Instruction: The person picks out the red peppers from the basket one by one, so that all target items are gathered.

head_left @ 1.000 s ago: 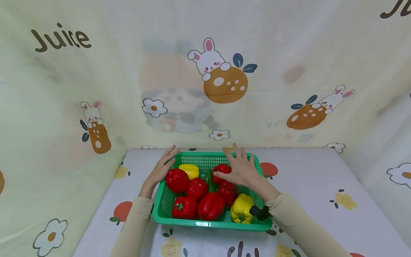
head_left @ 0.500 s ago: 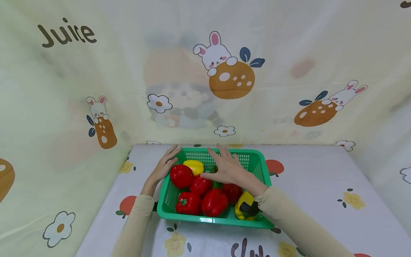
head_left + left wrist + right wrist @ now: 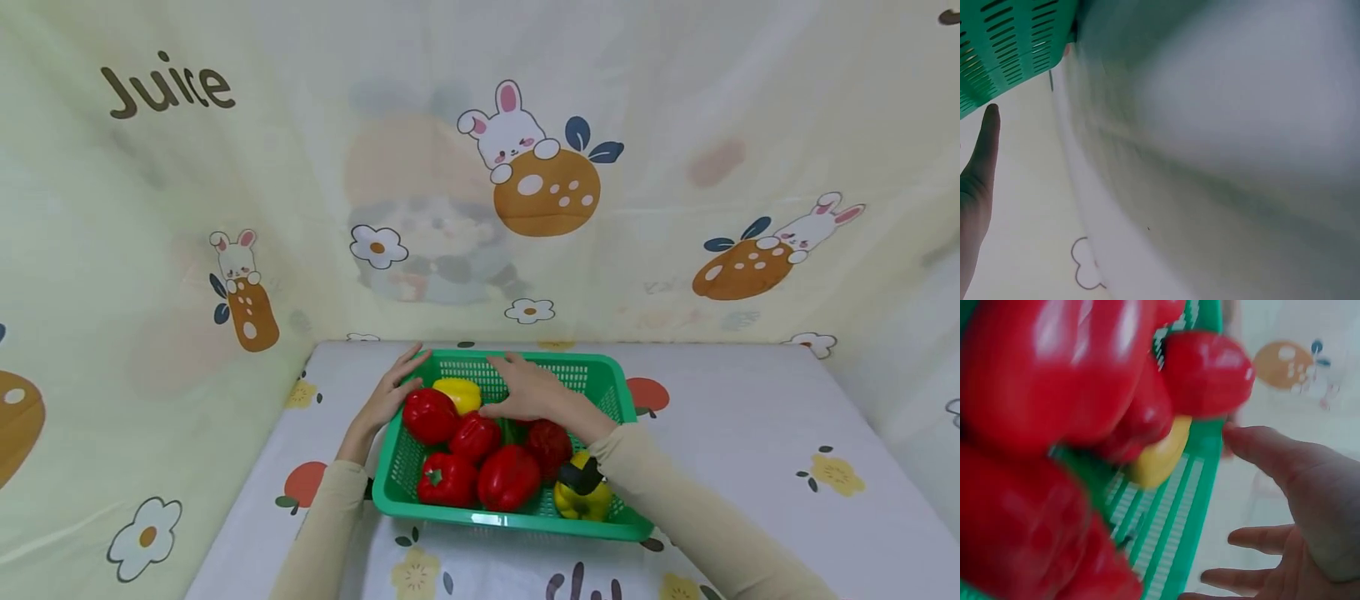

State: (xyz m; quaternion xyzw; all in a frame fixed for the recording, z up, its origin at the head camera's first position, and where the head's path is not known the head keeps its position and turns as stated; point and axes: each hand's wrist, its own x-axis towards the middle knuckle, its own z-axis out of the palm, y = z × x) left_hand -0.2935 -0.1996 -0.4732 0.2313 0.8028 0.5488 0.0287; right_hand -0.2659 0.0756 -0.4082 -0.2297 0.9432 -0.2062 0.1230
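A green plastic basket (image 3: pixel 487 518) holds several red bell peppers (image 3: pixel 510 479). At its back left lies a yellow bell pepper (image 3: pixel 457 393), and another, the front yellow pepper (image 3: pixel 583 502), sits in the front right corner. Part of a long green vegetable (image 3: pixel 509 431) shows in the middle. My left hand (image 3: pixel 385 403) lies along the outside of the basket's left end, fingers extended beside the left red pepper (image 3: pixel 430 416). Over the back middle hovers my right hand (image 3: pixel 534 392), fingers spread and holding nothing. It hides much of a red pepper beneath it.
The basket stands on a table with a printed white cloth (image 3: pixel 720 433). Behind it hangs a patterned curtain (image 3: pixel 637 167), with further cloth at both sides. A black wrist strap (image 3: pixel 581 477) overlaps the front yellow pepper in the head view.
My right hand has moved left over the basket, from the back right toward the middle, and sits lower. The left hand stays at the basket's left end. The head view has shifted slightly.
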